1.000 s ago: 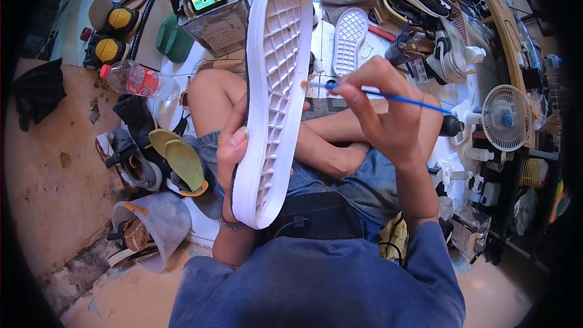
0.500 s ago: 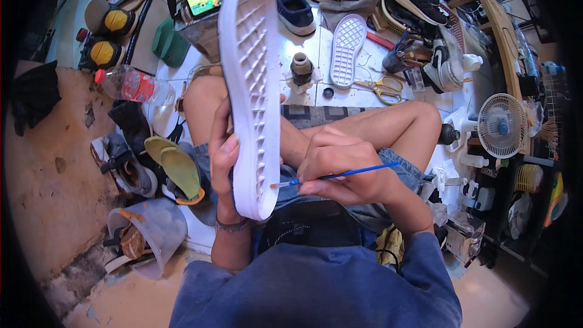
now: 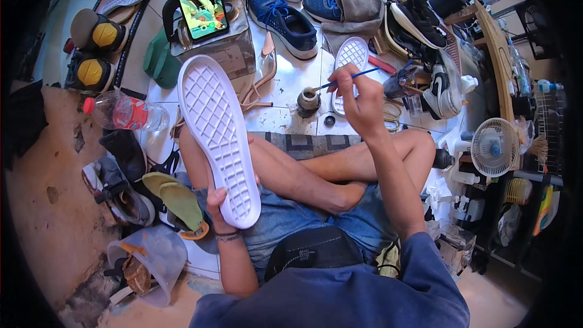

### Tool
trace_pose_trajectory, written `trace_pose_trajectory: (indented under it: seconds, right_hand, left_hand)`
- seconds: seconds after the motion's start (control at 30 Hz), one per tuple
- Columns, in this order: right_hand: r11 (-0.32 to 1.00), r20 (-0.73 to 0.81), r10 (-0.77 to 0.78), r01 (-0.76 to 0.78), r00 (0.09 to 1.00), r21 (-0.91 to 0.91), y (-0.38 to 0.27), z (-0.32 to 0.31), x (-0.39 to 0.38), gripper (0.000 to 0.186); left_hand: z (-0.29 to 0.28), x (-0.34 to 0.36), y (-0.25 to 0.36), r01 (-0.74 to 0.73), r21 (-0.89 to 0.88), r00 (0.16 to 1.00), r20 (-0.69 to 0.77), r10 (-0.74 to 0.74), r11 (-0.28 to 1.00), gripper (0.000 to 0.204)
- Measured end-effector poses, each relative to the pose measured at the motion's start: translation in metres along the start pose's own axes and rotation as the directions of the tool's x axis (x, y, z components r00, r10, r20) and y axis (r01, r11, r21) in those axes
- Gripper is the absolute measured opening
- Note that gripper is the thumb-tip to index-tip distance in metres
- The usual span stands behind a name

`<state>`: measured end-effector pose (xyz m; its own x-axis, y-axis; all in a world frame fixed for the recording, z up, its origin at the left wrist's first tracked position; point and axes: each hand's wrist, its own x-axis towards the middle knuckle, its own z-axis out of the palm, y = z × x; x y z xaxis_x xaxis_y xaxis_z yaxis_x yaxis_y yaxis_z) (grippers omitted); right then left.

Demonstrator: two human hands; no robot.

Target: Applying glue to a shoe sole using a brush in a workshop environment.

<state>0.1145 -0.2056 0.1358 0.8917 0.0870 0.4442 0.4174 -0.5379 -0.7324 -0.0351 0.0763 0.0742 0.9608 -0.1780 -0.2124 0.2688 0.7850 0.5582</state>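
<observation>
My left hand point(image 3: 217, 201) is closed around the heel end of a white shoe sole point(image 3: 220, 140), whose gridded inner side faces up; most of its fingers are hidden behind the sole. My right hand point(image 3: 359, 100) pinches a thin blue paintbrush point(image 3: 364, 73). The brush's tip is at the mouth of a small dark glue jar point(image 3: 308, 102) standing on the tiles. A round black cap point(image 3: 329, 121) lies beside the jar. Partly behind my right hand is a second white sole point(image 3: 351, 53), flat on the floor.
Blue sneakers point(image 3: 282, 24) and a phone point(image 3: 199, 1) propped on a metal box point(image 3: 226, 45) stand ahead. Scissors point(image 3: 392, 113) lie right of the jar. A plastic bottle point(image 3: 127, 113), green sandal point(image 3: 176, 203) and clear bucket point(image 3: 164, 255) are leftward; a fan point(image 3: 495, 147) stands at right.
My right hand has moved the brush from the sole's heel edge forward to the jar. The sole has lowered and tilted, its upper end swinging left, and its inner side now shows more fully.
</observation>
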Motion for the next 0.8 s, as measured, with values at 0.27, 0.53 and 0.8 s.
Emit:
trace_pose_trajectory:
  seconds: [0.27,0.53,0.8]
  right_hand:
    - [0.973,0.313,0.15,-0.084,0.938,-0.214,0.019,0.027,0.001,0.023]
    - [0.886,0.092,0.26,-0.276,0.961,0.372,0.009,-0.016,0.009,0.045]
    - [0.836,0.109,0.311,-0.326,0.944,0.441,0.014,-0.032,-0.007,0.012]
  left_hand:
    - [0.026,0.037,0.012,-0.053,-0.098,0.998,0.025,0.056,0.994,0.106]
    - [0.015,0.043,0.005,0.017,-0.206,0.989,0.147,0.013,0.978,0.113]
    - [0.024,0.022,0.005,-0.114,0.163,0.993,0.038,0.109,0.98,0.103]
